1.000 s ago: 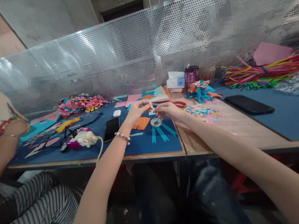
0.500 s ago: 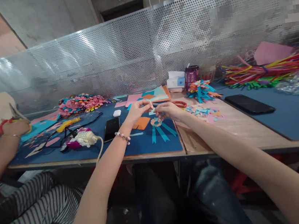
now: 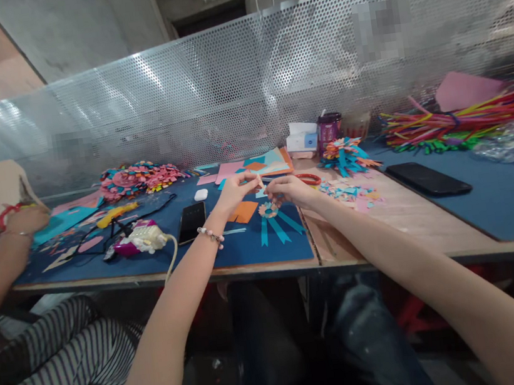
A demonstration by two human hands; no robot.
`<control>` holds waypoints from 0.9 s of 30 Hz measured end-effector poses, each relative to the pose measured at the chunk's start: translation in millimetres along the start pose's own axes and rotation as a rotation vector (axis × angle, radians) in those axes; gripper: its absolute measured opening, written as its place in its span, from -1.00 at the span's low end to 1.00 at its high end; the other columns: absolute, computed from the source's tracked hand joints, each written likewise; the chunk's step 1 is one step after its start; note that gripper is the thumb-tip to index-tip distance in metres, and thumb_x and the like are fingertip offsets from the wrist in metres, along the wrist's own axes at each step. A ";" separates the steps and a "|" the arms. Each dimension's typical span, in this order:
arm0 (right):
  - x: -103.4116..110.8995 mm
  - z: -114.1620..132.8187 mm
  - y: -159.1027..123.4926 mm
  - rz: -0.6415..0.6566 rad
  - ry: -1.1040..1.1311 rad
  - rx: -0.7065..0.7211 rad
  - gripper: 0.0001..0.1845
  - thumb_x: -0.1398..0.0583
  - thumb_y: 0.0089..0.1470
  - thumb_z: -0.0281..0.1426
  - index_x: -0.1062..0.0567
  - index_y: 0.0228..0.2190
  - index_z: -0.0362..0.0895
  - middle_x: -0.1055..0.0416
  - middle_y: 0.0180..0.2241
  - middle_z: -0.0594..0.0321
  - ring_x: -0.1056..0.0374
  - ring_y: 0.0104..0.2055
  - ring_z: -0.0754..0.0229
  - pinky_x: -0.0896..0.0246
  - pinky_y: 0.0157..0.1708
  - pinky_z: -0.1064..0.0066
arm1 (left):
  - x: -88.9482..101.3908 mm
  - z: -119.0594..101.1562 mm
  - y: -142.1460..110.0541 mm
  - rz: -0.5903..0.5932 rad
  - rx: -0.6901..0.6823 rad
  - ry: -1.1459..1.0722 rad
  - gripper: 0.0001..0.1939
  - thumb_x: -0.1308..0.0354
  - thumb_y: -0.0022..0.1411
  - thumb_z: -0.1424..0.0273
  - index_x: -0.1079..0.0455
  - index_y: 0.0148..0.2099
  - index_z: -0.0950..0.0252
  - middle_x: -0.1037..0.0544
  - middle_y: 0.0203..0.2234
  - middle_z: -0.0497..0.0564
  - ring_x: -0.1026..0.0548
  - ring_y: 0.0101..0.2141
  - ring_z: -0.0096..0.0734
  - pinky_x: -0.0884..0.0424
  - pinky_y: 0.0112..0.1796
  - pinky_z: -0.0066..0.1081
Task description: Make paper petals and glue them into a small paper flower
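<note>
Above the blue mat [image 3: 246, 251], my left hand [image 3: 240, 189] pinches a small pale strip of paper [image 3: 261, 182]. My right hand [image 3: 291, 189] has its fingertips closed at the strip's lower end, almost meeting the left. Just below them lies a small ring of pale and orange paper bits [image 3: 269, 210], with blue paper ribbons [image 3: 277, 230] fanning out towards me. Orange paper pieces [image 3: 243, 211] are beside my left wrist. Red-handled scissors [image 3: 308, 179] rest behind my right hand, partly covered by it.
Paper scraps [image 3: 356, 194] litter the wood at right. A dark phone [image 3: 192, 222] and a glue gun [image 3: 142, 238] with a cord lie left. Behind are a cup [image 3: 330, 129] and a perforated metal screen [image 3: 225, 95]. A co-worker's hand [image 3: 28, 217] holds scissors at far left.
My hands stay nearly in place, still pinching at the paper strip. At far left the co-worker's hand and scissors have shifted slightly, the blades now angled differently.
</note>
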State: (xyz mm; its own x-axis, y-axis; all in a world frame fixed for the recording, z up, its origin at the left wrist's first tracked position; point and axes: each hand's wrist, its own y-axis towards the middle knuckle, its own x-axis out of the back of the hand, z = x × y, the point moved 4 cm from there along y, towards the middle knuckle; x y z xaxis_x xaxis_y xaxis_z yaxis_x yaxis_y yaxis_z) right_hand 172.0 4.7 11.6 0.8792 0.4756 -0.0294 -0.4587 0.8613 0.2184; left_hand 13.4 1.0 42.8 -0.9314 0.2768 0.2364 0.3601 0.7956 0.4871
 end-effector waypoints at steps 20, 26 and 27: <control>-1.1 3.0 2.0 -0.014 -0.136 0.082 -0.80 -0.27 -0.08 -0.31 -0.47 -0.50 -0.22 -0.39 -0.56 0.25 -0.30 -0.57 0.34 -0.35 -0.58 0.50 | 1.4 4.6 1.7 -0.024 0.054 -0.012 -0.75 -0.21 0.09 0.24 -0.45 -0.30 0.35 -0.53 -0.38 0.07 -0.50 -0.35 -0.39 -0.43 -0.17 -0.29; -4.3 7.4 -2.6 -0.009 -0.128 0.072 -0.67 -0.29 -0.07 -0.18 -0.48 -0.50 -0.23 -0.42 -0.52 0.21 -0.31 -0.56 0.33 -0.33 -0.58 0.49 | 1.2 3.9 1.1 -0.004 0.030 -0.020 -0.74 -0.21 0.09 0.24 -0.44 -0.28 0.35 -0.52 -0.37 0.07 -0.49 -0.34 -0.40 -0.43 -0.18 -0.28; -4.4 7.7 -2.9 -0.007 -0.141 0.075 -0.65 -0.30 -0.08 -0.16 -0.48 -0.51 -0.23 -0.42 -0.53 0.21 -0.31 -0.57 0.34 -0.32 -0.58 0.49 | 1.3 3.9 1.0 -0.002 0.023 -0.017 -0.74 -0.21 0.09 0.25 -0.44 -0.28 0.36 -0.51 -0.37 0.07 -0.49 -0.34 -0.39 -0.43 -0.18 -0.28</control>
State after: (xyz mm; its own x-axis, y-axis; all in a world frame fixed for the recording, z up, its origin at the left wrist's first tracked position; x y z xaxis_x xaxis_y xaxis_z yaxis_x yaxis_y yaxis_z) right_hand 170.5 -1.2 18.7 0.8943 0.4351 0.1047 -0.4459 0.8466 0.2906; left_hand 12.4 4.2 40.4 -0.9329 0.2844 0.2207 0.3572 0.8082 0.4683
